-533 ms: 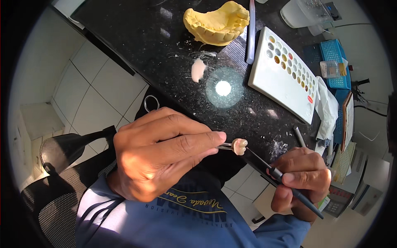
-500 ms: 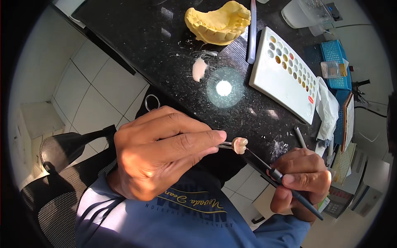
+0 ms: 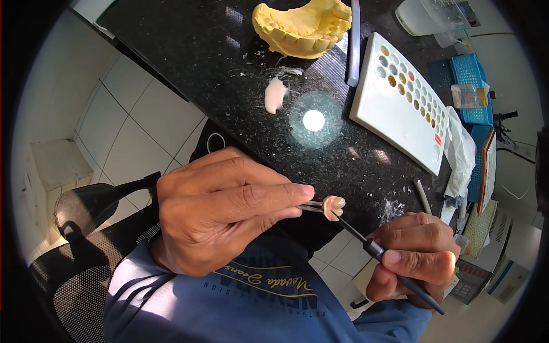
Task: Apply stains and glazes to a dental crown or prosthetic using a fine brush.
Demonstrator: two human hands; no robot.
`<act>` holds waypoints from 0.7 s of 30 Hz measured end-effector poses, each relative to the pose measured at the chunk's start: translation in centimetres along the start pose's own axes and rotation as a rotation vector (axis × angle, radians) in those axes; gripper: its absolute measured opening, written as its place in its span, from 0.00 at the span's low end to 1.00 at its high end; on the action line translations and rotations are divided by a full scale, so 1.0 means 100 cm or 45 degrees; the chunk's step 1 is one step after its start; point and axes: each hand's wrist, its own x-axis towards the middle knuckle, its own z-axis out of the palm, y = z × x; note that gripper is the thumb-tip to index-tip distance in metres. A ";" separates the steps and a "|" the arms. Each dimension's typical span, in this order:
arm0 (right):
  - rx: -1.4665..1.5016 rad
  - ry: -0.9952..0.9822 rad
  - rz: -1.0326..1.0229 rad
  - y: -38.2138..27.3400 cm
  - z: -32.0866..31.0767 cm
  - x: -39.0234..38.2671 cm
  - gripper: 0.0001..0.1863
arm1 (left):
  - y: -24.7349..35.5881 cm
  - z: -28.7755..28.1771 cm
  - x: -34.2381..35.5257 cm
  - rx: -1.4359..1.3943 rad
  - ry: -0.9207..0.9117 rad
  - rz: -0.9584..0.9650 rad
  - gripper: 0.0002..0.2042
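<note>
My left hand [image 3: 229, 208] is closed round metal forceps [image 3: 310, 206], with one ring handle showing behind the knuckles. In the forceps' tips sits a small dental crown [image 3: 333, 207], pinkish at the base and tooth-coloured at the top. My right hand [image 3: 414, 254] pinches a dark, thin-tipped brush [image 3: 374, 249] between thumb and fingers. The brush's fine tip meets the crown's lower edge, and its handle slants down to the right.
Beyond my hands, a yellow dental cast [image 3: 303, 28], a pale pink blob [image 3: 275, 95] and a white palette [image 3: 400, 103] with coloured wells lie on the black worktop [image 3: 229, 74]. Further right are a crumpled tissue [image 3: 459, 148], a blue basket [image 3: 472, 74] and a clear tub [image 3: 426, 16].
The brush tip has shifted left and down onto the crown's lower edge. The crown is turned slightly and sits a little lower. The view has shifted slightly.
</note>
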 end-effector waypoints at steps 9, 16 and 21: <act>0.027 0.001 0.029 -0.001 0.001 -0.001 0.15 | -0.001 -0.001 0.000 0.005 0.000 -0.003 0.13; 0.017 -0.044 0.020 -0.001 0.000 0.000 0.15 | -0.001 -0.002 -0.001 0.022 -0.012 0.005 0.12; 0.016 -0.013 0.007 0.001 0.001 -0.001 0.15 | -0.002 -0.002 0.000 0.026 -0.008 0.002 0.12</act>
